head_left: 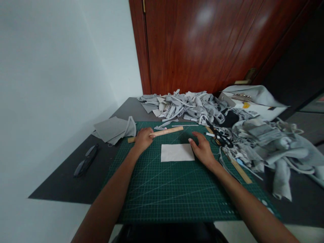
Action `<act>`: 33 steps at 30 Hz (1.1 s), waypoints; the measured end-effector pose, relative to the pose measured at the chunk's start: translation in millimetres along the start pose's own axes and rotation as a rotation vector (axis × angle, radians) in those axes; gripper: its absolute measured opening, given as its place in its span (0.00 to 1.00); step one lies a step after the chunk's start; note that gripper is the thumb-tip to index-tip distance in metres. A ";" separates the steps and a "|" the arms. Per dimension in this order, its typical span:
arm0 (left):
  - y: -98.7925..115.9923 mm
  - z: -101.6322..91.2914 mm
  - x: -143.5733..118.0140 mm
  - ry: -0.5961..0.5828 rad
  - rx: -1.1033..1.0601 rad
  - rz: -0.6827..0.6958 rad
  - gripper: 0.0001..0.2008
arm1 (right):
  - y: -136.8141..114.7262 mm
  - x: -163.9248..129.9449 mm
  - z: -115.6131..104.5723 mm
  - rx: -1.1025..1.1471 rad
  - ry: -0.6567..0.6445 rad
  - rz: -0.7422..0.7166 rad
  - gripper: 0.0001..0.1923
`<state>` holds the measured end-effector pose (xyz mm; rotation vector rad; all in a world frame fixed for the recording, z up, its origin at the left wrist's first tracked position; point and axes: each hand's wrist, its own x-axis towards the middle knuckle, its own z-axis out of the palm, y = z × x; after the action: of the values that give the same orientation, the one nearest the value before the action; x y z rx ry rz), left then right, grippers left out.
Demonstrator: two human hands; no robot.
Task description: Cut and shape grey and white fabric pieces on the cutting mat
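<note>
Green cutting mat [177, 192] covers the near tabletop [63, 189], beneath both forearms. At far left a dark tool, perhaps scissors [85, 161], lies well apart, with folded grey cloth [113, 129] behind it. Left hand [143, 139] closes over a wooden ruler [164, 131]. A white fabric rectangle [177, 152] lies between the hands; the right hand [202, 150] rests open, touching its edge. Grey scraps [253, 135] pile rightward.

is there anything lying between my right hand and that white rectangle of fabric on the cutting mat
Nothing visible does. The right hand already rests at the right edge of the white fabric piece on the green cutting mat. The left hand is on the wooden ruler, behind the piece.
</note>
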<state>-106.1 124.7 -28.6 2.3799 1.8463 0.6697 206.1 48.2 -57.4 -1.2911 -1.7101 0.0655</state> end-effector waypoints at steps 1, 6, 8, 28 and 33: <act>0.2 -0.9 -0.6 0.002 -0.009 0.003 0.06 | 3.9 0.5 0.3 -0.006 0.017 0.002 0.21; 8.4 -11.2 -7.9 -0.004 -0.072 0.087 0.08 | 6.2 -2.6 2.5 -0.028 0.017 -0.024 0.20; 15.9 -15.4 -10.8 0.017 -0.115 0.133 0.09 | 2.5 -3.5 1.1 -0.074 0.010 -0.052 0.22; 41.9 -11.2 -10.3 0.013 -0.887 -0.262 0.13 | -61.5 -17.3 -8.9 -0.079 -0.700 -0.317 0.31; 39.6 -10.2 -6.8 0.015 -0.861 -0.287 0.18 | -52.4 -10.8 -1.7 -0.027 -0.555 -0.254 0.20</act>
<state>-75.1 104.9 -9.4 1.5297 1.4220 1.1425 169.7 16.1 -34.9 -1.1253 -2.3427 0.2735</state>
